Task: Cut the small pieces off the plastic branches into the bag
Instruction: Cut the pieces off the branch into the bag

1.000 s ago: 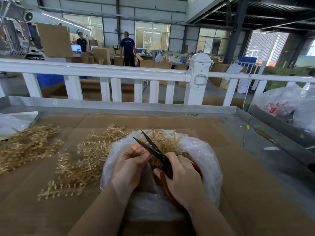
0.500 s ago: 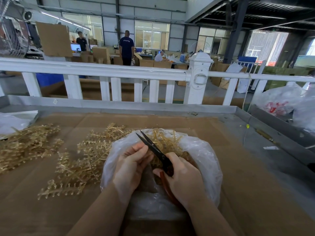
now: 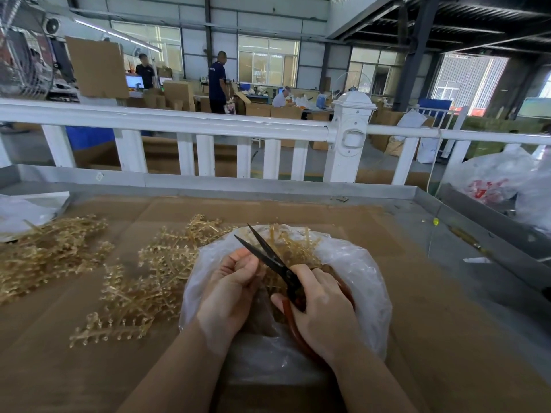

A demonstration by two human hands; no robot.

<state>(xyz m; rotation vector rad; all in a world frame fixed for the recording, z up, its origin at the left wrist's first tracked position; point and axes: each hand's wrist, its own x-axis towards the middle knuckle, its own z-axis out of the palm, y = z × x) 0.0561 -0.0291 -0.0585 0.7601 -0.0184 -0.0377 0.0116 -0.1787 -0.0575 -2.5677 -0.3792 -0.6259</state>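
Observation:
A clear plastic bag (image 3: 363, 281) lies open on the cardboard-covered table, with amber plastic bits inside. Over its mouth my right hand (image 3: 322, 311) grips red-handled scissors (image 3: 268, 257), their dark blades parted and pointing up and left. My left hand (image 3: 229, 290) holds a translucent amber plastic branch (image 3: 295, 248) against the blades; its fingers hide the part being held. Loose branches (image 3: 143, 287) lie just left of the bag, and another heap (image 3: 44, 254) sits at the far left.
The table (image 3: 432, 338) has a raised grey metal rim (image 3: 268, 186), with a white railing (image 3: 185, 123) behind it. White plastic bags (image 3: 492, 180) sit past the right rim. Folded white plastic (image 3: 21, 210) lies at the far left. Several people work among cardboard boxes far behind.
The scissor blades have opened a little wider than half a second ago. My left hand has shifted slightly up toward the blades. The bag and loose branches lie as before.

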